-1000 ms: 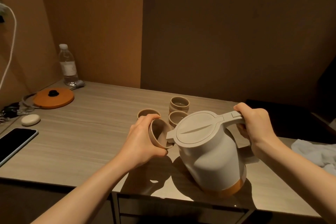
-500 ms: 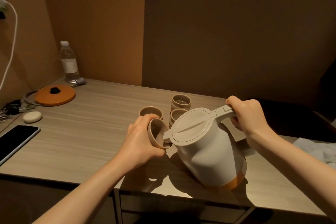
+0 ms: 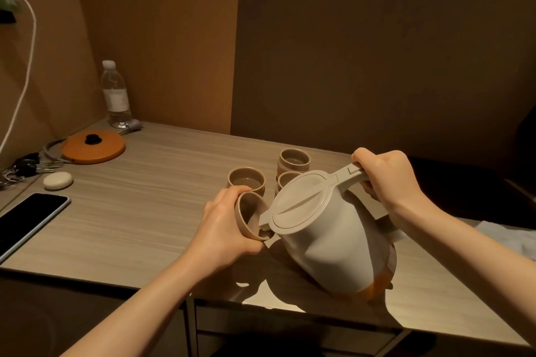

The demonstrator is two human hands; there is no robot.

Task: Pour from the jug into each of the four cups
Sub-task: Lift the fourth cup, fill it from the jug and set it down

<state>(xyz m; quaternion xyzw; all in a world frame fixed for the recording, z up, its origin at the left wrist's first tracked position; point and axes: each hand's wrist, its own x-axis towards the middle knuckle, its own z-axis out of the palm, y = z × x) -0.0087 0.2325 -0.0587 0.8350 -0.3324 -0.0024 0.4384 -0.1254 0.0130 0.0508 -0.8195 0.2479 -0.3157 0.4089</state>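
A cream jug [image 3: 327, 238] with an orange base and a closed lid is tilted to the left, its spout at the mouth of a tan cup [image 3: 250, 216]. My right hand [image 3: 385, 180] grips the jug's handle. My left hand [image 3: 229, 226] holds that cup tilted toward the spout, just above the table. Three more tan cups stand behind: one [image 3: 246, 180] at the left holding liquid, one [image 3: 294, 160] at the back, and one [image 3: 285, 180] partly hidden by the jug's lid.
On the wooden table [image 3: 139, 211], at the left, lie a black phone [image 3: 26, 219], a white oval object [image 3: 58, 180], keys [image 3: 17, 168], an orange lid [image 3: 93, 146] and a water bottle [image 3: 116, 95]. A white cloth [image 3: 513, 240] lies at the right. The table's front edge is near.
The jug has tipped further to the left, with my right hand raising the handle. My left hand has kept the tilted cup at the spout.
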